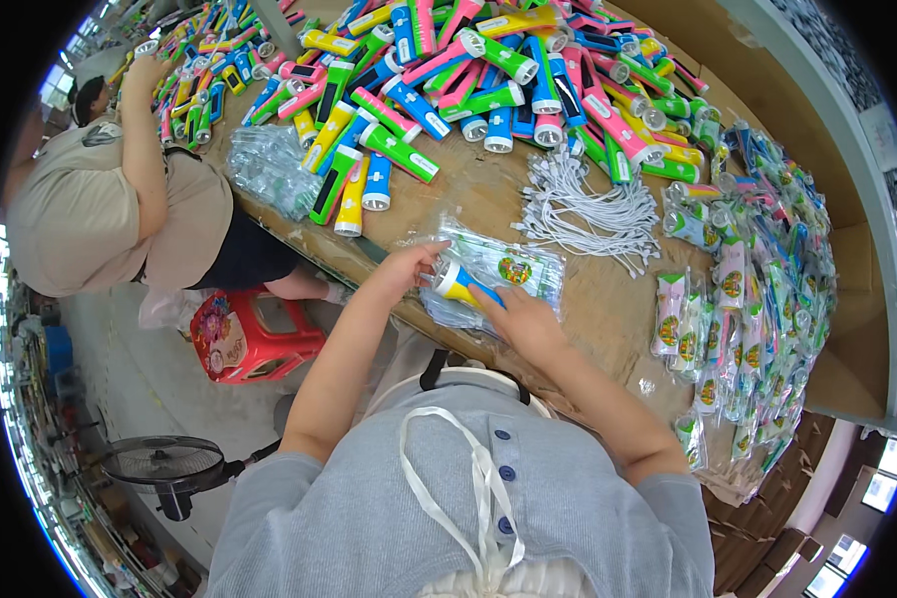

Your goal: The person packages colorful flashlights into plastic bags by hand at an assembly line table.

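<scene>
Nearest is the person's grey-blue top [448,498], with a white drawstring hanging down its front. To the near left a black fan [164,460] stands over the floor, and beyond it is a red stool [269,342].

At the near edge of the brown-covered table [468,184], the right hand [523,321] grasps the blue end of a yellow-and-blue flashlight [458,284], its pale head tilted toward the far left. The left hand [411,269] is beside that head, fingers bent; whether it pinches anything cannot be told. The flashlight is above a stack of clear printed bags [498,261].

To the right lie many bagged flashlights [743,309]. Farther off are a bundle of white cables [588,214] and, left, a pile of clear plastic [272,169]. A co-worker [159,204] is at the left side. A heap of loose multicoloured flashlights [468,75] spreads across the far side.
</scene>
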### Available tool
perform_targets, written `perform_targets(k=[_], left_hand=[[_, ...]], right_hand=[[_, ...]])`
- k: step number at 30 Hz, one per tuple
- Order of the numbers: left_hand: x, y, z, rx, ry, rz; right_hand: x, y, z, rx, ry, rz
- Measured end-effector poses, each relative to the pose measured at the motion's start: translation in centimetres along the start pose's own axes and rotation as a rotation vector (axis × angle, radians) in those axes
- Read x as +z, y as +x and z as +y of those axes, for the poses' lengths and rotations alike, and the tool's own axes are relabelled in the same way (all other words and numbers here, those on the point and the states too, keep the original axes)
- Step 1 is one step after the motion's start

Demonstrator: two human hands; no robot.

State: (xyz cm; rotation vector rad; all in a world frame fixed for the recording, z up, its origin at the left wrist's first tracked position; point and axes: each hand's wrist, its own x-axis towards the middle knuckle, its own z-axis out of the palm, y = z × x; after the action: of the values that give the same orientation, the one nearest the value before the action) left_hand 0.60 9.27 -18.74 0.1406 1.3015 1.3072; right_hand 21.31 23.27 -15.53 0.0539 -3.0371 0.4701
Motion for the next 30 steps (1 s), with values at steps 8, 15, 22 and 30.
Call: perform_targets(k=[8,15,22,30], left_hand=[[7.2,-1.8,-4.4,0.768,1.205,0.520],[5.6,-1.4,-4.2,0.704,1.015,0.546],[7.3,-4.5,0.0,0.666,1.500,0.492],[15.4,-2.9,0.2,1.218,1.335,-0.037]], right_hand=[[-0.2,-2.2,0.0,0.225,-0.056,-0.112],[0.2,-4.8,2.9,0.076,-0.147,0.307],[-2.0,-4.9,1.3,0.456,0.380,0.330],[-2.3,-4.3,-2.2,0.551,0.611,0.685]])
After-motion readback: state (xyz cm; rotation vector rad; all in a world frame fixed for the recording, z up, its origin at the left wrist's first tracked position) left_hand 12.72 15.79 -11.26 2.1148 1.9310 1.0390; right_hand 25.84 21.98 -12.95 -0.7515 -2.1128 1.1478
